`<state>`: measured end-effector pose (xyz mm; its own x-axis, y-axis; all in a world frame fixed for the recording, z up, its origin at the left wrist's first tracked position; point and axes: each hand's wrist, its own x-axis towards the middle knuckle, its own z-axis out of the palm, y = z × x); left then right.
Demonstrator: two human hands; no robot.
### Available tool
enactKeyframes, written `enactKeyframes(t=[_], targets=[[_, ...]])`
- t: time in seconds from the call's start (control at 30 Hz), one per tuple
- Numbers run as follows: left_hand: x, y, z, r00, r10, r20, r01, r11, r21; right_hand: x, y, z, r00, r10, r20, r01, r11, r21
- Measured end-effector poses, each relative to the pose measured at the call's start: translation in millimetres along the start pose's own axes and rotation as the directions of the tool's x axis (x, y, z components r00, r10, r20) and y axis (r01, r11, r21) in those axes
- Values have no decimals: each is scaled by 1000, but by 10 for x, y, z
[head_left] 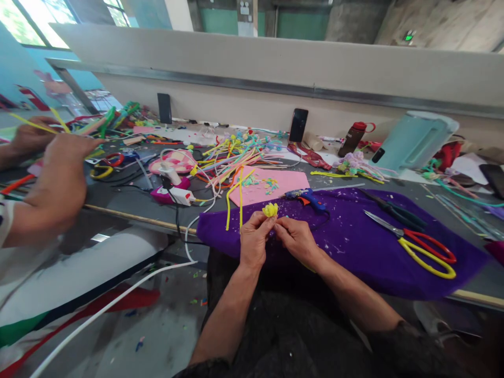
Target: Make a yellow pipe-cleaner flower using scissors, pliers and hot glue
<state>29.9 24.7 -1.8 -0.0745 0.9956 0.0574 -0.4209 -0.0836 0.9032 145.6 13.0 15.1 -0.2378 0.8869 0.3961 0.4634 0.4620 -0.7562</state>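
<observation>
A small yellow fuzzy flower [270, 210], apparently of pipe cleaner, sticks up from the pinched thumb and fingers of my left hand [254, 236]. My right hand [297, 239] is closed just below the flower, its fingertips meeting the left thumb. What the right fingers pinch is hidden. Both hands are over the front of a purple cloth [342, 226]. Behind them a blue glue gun [309, 199] lies at the cloth's back edge, beside a pink sheet [291, 181] with small green and yellow bits on it. Yellow pipe cleaners [241, 202] hang over that sheet's left side.
Scissors with red and yellow handles [425, 249] and dark pliers [397, 210] lie right. Behind are heaped pipe cleaners [236, 157], a phone [298, 126], a bottle [352, 139] and a teal pitcher [413, 139]. Left are a power strip [169, 195] and a co-worker's arm [59, 184].
</observation>
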Motion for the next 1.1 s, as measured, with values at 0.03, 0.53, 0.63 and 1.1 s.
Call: enactKeyframes(t=[0.03,0.53,0.63,1.1], targets=[[-2,3,2,1000,11,0,-11,1000,-1,0,2,2,1000,-5,-2,5,1000,-2],[8,32,-28,997,5,83,-7,1000,17,-18,40,-23,988,152,-38,-140,966,219],[10,26,-37,994,17,104,-22,999,45,-15,53,-14,982,187,-24,-169,931,325],[-3,-12,-49,994,41,104,-51,994,94,7,52,-1,971,238,-11,-206,864,459]])
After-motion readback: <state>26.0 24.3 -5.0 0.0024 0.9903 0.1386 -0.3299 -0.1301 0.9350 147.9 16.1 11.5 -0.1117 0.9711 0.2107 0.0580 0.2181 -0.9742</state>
